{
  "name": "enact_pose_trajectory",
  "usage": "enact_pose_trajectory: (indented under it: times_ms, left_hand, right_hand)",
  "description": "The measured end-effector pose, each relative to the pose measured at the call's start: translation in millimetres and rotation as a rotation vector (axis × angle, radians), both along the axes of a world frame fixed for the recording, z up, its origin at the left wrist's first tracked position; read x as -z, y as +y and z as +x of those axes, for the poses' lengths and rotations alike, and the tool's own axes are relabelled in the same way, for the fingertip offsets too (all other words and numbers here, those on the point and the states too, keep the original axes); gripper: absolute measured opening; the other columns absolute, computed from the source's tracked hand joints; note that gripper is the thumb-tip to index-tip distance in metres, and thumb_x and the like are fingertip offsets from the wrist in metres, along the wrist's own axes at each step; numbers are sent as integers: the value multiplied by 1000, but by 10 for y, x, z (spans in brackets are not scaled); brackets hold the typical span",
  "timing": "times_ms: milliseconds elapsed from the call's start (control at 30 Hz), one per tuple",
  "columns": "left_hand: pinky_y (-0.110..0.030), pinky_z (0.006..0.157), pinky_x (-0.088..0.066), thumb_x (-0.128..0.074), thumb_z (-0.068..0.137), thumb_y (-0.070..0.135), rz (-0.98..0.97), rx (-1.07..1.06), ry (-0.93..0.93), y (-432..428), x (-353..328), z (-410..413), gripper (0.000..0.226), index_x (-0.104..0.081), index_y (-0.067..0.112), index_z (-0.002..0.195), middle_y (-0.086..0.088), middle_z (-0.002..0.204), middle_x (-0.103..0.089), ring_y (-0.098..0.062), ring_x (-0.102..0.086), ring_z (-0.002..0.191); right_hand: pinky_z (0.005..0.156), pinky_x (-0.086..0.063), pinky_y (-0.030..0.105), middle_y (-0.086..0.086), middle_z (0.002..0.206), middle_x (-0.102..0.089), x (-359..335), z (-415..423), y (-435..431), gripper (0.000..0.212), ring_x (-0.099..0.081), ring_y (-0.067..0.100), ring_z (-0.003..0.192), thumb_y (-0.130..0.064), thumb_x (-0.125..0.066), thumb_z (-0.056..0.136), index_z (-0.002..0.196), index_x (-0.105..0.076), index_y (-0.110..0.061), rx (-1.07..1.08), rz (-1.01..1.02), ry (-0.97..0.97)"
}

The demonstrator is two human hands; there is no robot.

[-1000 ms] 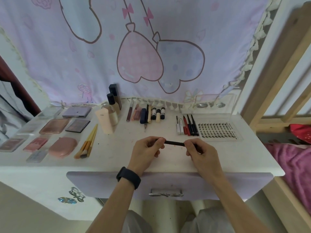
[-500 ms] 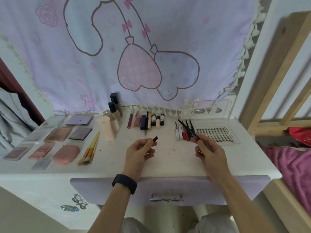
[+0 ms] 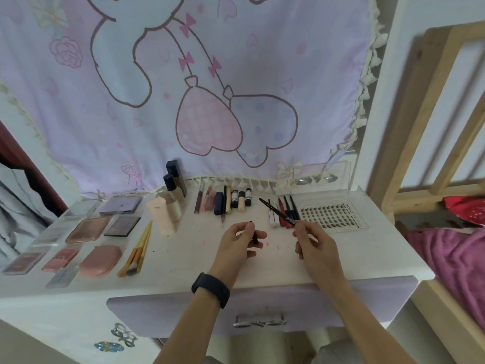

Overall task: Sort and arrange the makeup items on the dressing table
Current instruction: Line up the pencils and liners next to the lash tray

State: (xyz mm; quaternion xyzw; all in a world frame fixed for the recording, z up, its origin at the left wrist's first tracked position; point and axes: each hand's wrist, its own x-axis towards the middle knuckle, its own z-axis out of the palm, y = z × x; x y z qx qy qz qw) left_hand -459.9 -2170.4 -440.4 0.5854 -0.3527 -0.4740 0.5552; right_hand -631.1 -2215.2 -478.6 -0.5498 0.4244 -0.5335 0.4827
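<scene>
Close to the near edge of the dressing table point(image 3: 367, 261), in the middle, two hands are up above the top. The left hand point(image 3: 240, 241), with a black band point(image 3: 211, 290) on its wrist, has its fingers curled. It pinches a small black cap point(image 3: 255, 239). The right hand point(image 3: 315, 243) pinches the bottom end of a thin black pen point(image 3: 278, 212). The pen is off the table and its tip points up and to the left, toward the far edge.

The pen and the cap are apart, so I think the step now is looking at this pen or closing it. Next, the cap has to line up with the thin tip and slide on straight. Then the pen can lie down flat.

A good spot looks like the row of pens point(image 3: 284, 215) just behind the right hand. They lie side by side, next to the clear lash tray point(image 3: 330, 212) near the far right corner.

The held pen has tiny white letters on its side, too small to read. The lash tray has dark letters along its right side, and I cannot read them either. The pink tube point(image 3: 160, 215) farther left has a small dark mark, too blurry to read.
</scene>
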Motion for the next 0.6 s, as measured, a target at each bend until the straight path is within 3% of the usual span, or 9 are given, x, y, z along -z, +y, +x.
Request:
enact_pose_trajectory:
  times_ms: [133, 267, 500, 600]
  left_hand:
    - [-27, 74, -57, -61, 98, 25, -54, 25, -46, -70, -26, -124, 22, -54, 17, 117, 7, 94, -77, -8, -71, 79]
    - [-21, 72, -56, -72, 91, 27, -113, 46, -115, -118, -55, -238, 12, -72, 31, 102, 7, 91, -77, -6, -69, 82]
    - [-20, 72, -55, -72, 90, 28, -109, 34, -95, -110, -26, -268, 7, -77, 31, 94, 6, 90, -77, -9, -71, 82]
    - [-19, 71, -55, -72, 90, 32, -89, 33, -161, -110, -6, -211, 6, -76, 32, 94, 8, 89, -77, -9, -71, 83]
  right_hand:
    - [59, -48, 18, -10, 82, -65, -10, -15, -34, 16, -53, 6, 62, -26, -70, 93, 94, -79, -40, 27, 12, -64]
    - [61, -49, 16, -8, 83, -71, -30, 0, -27, 22, -56, 3, 65, -20, -75, 89, 95, -80, -40, -11, 17, -90]
    - [80, -55, 18, -11, 98, -78, -17, 3, 30, 23, -71, 4, 93, -19, -78, 86, 97, -80, -40, -81, -37, -52]
    - [82, -53, 13, -14, 99, -77, 17, 27, 28, 22, -72, 5, 95, -23, -79, 84, 101, -80, -37, -87, -63, -5]
